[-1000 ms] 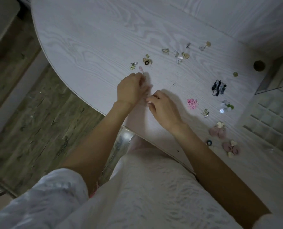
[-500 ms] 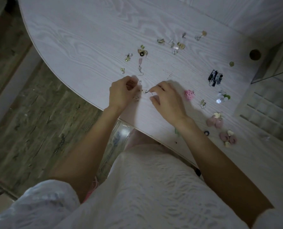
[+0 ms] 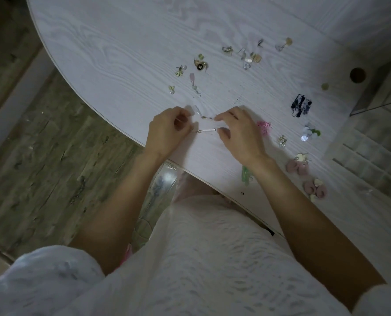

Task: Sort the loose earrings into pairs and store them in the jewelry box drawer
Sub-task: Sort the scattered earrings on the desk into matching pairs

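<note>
Head view: left hand point(image 3: 167, 131) and right hand point(image 3: 238, 131) are pinching opposite ends of a white drop earring point(image 3: 207, 131) lying between them on the table point(image 3: 121, 53). A second drop earring point(image 3: 201, 115) is lying just beyond, its far end touching the right index fingertip.

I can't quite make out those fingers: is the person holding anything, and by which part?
Yes: a white drop earring stretched between both hands, left hand pinching its hook end, right hand its far tip.
</note>
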`<state>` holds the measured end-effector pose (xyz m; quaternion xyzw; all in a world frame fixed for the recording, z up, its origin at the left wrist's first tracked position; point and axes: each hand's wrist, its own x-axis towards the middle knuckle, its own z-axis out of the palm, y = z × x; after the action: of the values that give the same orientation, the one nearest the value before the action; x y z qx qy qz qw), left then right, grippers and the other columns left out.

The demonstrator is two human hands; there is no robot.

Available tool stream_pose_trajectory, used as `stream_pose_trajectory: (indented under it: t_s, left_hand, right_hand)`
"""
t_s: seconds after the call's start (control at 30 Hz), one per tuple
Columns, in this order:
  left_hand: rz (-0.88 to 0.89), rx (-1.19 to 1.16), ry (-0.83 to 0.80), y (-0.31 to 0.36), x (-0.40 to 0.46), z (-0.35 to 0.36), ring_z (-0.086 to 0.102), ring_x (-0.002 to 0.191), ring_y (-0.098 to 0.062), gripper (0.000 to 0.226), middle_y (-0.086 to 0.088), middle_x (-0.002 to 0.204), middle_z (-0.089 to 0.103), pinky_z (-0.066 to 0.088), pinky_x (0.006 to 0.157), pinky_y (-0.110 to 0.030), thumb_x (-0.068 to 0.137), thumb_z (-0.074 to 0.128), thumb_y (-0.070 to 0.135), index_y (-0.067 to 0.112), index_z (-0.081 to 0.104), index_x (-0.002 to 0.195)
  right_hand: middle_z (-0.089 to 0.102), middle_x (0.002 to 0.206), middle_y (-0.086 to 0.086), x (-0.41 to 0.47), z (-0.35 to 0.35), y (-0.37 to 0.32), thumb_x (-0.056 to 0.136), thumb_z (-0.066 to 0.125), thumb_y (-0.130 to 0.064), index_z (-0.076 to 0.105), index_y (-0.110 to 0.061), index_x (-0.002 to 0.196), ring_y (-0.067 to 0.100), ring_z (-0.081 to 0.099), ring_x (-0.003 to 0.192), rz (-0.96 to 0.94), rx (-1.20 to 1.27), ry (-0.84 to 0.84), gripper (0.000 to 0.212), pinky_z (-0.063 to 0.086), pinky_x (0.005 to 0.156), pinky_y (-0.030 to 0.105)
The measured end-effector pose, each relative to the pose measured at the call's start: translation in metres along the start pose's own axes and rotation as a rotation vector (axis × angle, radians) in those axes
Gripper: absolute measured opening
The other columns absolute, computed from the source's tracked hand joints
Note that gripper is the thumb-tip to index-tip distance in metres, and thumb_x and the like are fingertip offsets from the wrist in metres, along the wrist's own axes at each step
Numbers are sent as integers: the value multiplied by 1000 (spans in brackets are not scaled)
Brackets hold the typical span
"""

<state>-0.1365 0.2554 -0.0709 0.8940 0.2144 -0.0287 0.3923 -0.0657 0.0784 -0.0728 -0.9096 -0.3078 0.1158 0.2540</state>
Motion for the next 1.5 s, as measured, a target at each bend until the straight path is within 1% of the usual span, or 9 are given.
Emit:
stream_pose_trajectory:
  t_s: [0.1, 0.3, 0.37, 0.47, 0.73, 0.97, 1.1, 1.27, 1.5]
  left_hand:
    - [-6, -28, 33, 0, -5, 5, 60, 83, -11, 18, 2, 95, 67, 50, 78, -28, 84, 62, 18, 19, 64, 102]
    - [103, 130, -49, 4, -5, 6, 57, 91, -19, 32, -6, 102, 61, 38, 74, -22, 75, 58, 5, 17, 66, 104]
    - [141, 162, -70, 1, -7, 7, 57, 89, -23, 27, -9, 100, 60, 39, 73, -24, 76, 62, 6, 14, 69, 100]
    - [102, 179, -38, -1, -9, 6, 52, 78, -13, 14, -5, 95, 60, 35, 69, -20, 83, 63, 16, 16, 68, 96]
    - [46, 160, 8, -2, -14, 8, 56, 81, -18, 10, -5, 91, 60, 41, 70, -26, 86, 60, 18, 15, 65, 94]
    - [161, 279, 42, -3, -19, 19, 52, 97, -31, 25, -10, 106, 59, 43, 71, -31, 79, 62, 11, 14, 67, 104]
    - [162, 273, 28, 1, -16, 26, 52, 95, -29, 16, -10, 100, 59, 41, 71, -30, 81, 68, 17, 11, 67, 96]
    - [86, 163, 55, 17, -21, 42, 56, 79, -20, 10, -8, 90, 58, 34, 68, -18, 82, 66, 19, 10, 64, 87]
    - [1, -26, 73, 43, -38, 66, 50, 79, -1, 25, 1, 100, 61, 32, 71, -8, 87, 61, 27, 19, 63, 111]
  right_hand:
    - [59, 106, 11, 2, -7, 3, 86, 58, -3, 63, -7, 107, 25, 55, 99, 34, 16, 46, 22, 48, 74, 30]
    - [61, 105, 11, 22, 4, -12, 84, 61, -6, 63, -8, 110, 29, 52, 100, -87, -14, 25, 25, 46, 79, 33]
    - [61, 109, 11, 30, 10, -16, 84, 61, -6, 63, -9, 115, 30, 51, 103, -121, -33, -35, 31, 46, 81, 35]
    - [60, 114, 12, 37, 10, -15, 85, 59, -2, 63, -4, 115, 31, 50, 106, -132, -48, -123, 30, 49, 82, 41]
    - [60, 96, 13, 8, -8, 9, 89, 58, -10, 61, -4, 92, 27, 60, 78, 49, -28, -29, 7, 49, 63, 36]
    - [54, 115, 11, -12, -14, 12, 88, 57, -9, 59, -10, 111, 24, 51, 102, 118, -75, -25, 23, 46, 76, 33]
    - [49, 120, 13, -8, -7, 4, 89, 57, -11, 54, -14, 124, 28, 43, 110, 96, -62, -65, 35, 46, 84, 36]
    - [53, 111, 16, -16, 2, -4, 89, 54, -1, 58, -6, 111, 30, 53, 98, 91, -15, -51, 23, 49, 77, 39]
    - [60, 109, 13, -43, 6, -12, 89, 51, -6, 57, -6, 119, 26, 57, 98, 277, 176, 18, 30, 45, 83, 35]
